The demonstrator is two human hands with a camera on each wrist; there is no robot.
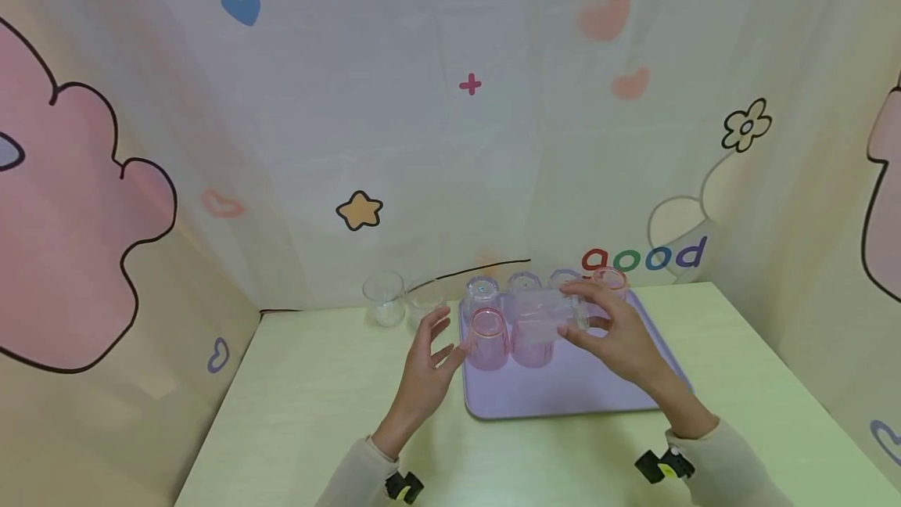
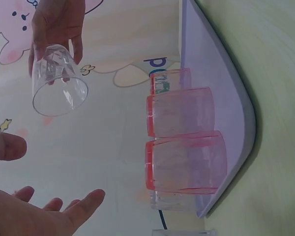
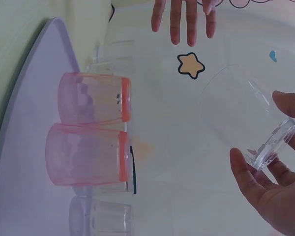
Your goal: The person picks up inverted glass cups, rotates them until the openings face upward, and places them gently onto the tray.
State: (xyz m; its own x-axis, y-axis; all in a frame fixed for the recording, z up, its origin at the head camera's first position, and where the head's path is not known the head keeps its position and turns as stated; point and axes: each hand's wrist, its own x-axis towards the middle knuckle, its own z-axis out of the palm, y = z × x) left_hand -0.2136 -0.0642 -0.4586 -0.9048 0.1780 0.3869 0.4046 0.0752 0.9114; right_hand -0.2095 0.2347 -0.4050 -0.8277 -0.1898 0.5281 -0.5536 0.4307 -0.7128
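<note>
Two clear glass tumblers [image 1: 383,300] on the pale worktop [image 1: 317,397], left of the tray; the nearer-to-tray one is faint, partly behind the left fingers. Left hand [image 1: 429,358]: fingers wide, holding nothing, just beside the tray's left edge; left wrist view shows it apart from the glasses. One lilac tray [image 1: 584,390], rounded corners, low rim. On it, front row left: two pink tumblers [image 1: 487,339], side by side, bottoms up, thick orange-red bases on top, see-through walls. Behind them, back row: three clear tumblers [image 1: 482,290], partly hidden. Above the pink pair: one clear, colourless tumbler [image 1: 538,313], lifted off the tray, tipped on its side, mouth toward the left hand, base to the right. Smooth thin wall widening to a round rim, thick faceted base. Right hand [image 1: 619,335]: fingers curled around that base end, thumb opposite, gripping it. One more pink tumbler [image 1: 611,278] at the back right of the tray, partly behind the right hand. Printed cloth [image 1: 387,100] behind everything; coloured letters "good" [image 1: 658,258] at right.
</note>
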